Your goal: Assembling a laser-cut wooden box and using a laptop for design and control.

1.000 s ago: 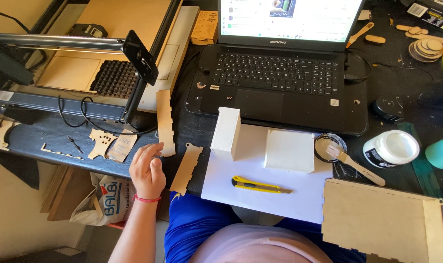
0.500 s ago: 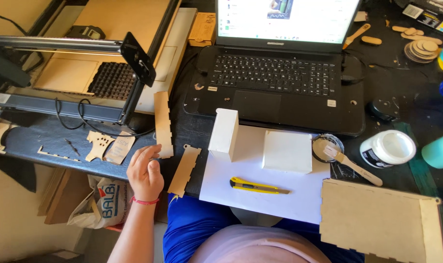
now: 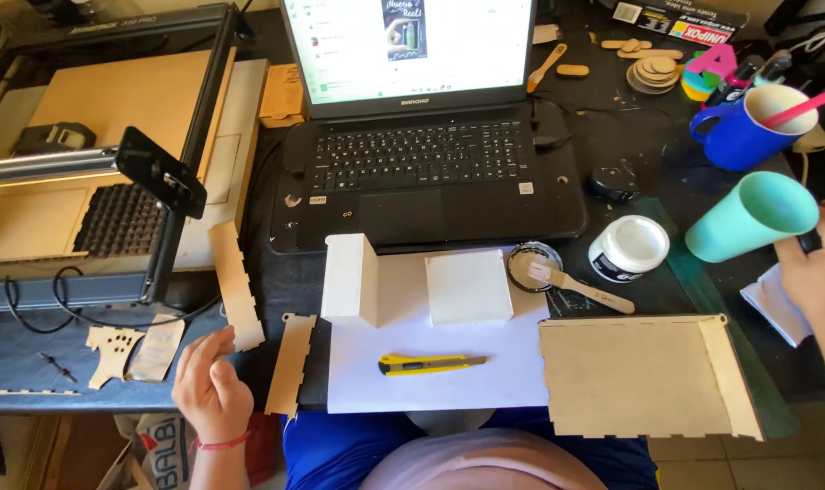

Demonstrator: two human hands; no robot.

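Observation:
My left hand (image 3: 211, 386) hovers at the table's front edge with its fingers loosely apart and nothing in it. Its fingertips are next to the lower end of a notched wooden strip (image 3: 235, 286), and a second strip (image 3: 290, 363) lies just to its right. At the right edge of the view, my right hand (image 3: 822, 272) is curled around a small dark object (image 3: 808, 240), beside a tipped teal cup (image 3: 748, 218). A yellow utility knife (image 3: 430, 364) lies on a white sheet (image 3: 449, 395) in front of me, untouched.
Two white boxes (image 3: 468, 287) stand on the sheet before an open laptop (image 3: 430, 172). A large wooden panel (image 3: 644, 377) lies right of the sheet. A white jar (image 3: 628, 247), a blue mug (image 3: 743, 141) and a laser engraver frame (image 3: 113, 163) crowd the table.
My right hand has come into view at the right edge near the teal cup. My left hand stays by the wooden strips, fingers slightly more spread.

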